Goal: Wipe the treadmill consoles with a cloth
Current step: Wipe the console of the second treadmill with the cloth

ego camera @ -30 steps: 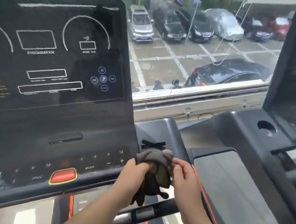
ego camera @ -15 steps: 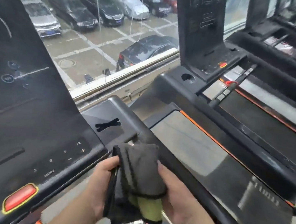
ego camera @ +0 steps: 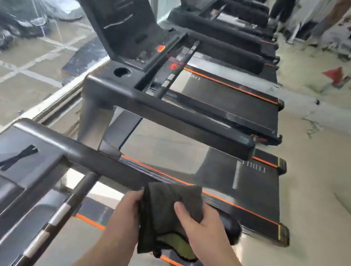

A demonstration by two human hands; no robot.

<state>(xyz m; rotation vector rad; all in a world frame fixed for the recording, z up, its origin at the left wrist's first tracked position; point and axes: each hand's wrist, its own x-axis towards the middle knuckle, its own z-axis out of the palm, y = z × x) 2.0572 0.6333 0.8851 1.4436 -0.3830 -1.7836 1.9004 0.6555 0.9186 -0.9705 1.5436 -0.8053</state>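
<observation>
Both hands hold 1 cloth [ego camera: 166, 212] between them, seen from the head camera; the left hand [ego camera: 125, 213] grips its left edge; the right hand [ego camera: 200, 227] pinches it, thumb on top, I think to fold it to a cleaner face; it hangs before the near handrail [ego camera: 108, 162], touching no console; the next console [ego camera: 118, 13] stands ahead, well apart.

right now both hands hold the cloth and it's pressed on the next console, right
Not quite. The left hand and the right hand do both hold the cloth, but it is not pressed on the next console. It is held in the air, well short of that console. The head view shows this.
</observation>
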